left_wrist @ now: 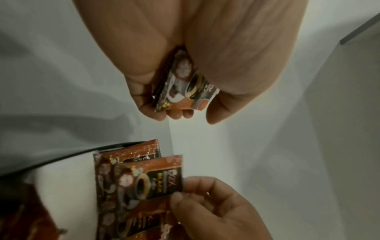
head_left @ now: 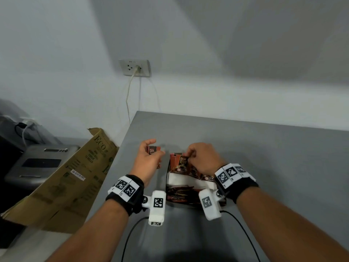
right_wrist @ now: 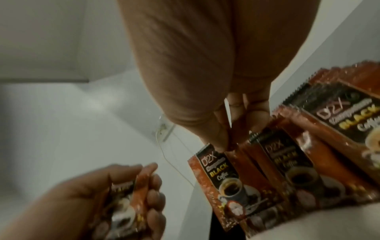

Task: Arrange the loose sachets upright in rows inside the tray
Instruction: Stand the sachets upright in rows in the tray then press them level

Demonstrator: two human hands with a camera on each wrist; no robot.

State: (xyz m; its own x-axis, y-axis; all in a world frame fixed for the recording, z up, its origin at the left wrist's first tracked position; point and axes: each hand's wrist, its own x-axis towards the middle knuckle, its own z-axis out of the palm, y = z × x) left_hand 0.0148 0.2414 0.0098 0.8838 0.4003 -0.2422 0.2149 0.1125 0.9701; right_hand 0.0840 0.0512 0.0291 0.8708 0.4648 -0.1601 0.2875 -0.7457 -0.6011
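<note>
A small tray point(head_left: 188, 181) with a white inner wall stands on the grey table point(head_left: 264, 157), holding several brown "D2X Black Coffee" sachets upright. My right hand point(head_left: 189, 155) hovers over the tray's far end and pinches the top edge of one upright sachet point(head_left: 182, 162). The right wrist view shows those fingertips point(right_wrist: 223, 146) on the sachet point(right_wrist: 218, 177), with more sachets point(right_wrist: 292, 170) beside it. My left hand point(head_left: 156, 148) is just left of the tray and grips a small stack of sachets point(head_left: 152, 150). In the left wrist view that stack point(left_wrist: 185, 84) sits between thumb and fingers.
A flattened cardboard box point(head_left: 75, 176) leans at the table's left edge, with a grey appliance point(head_left: 37, 163) behind it. A wall socket point(head_left: 135, 68) with a cable hangs above the table's far corner. Black cables point(head_left: 132, 233) run from my wrists across the near table.
</note>
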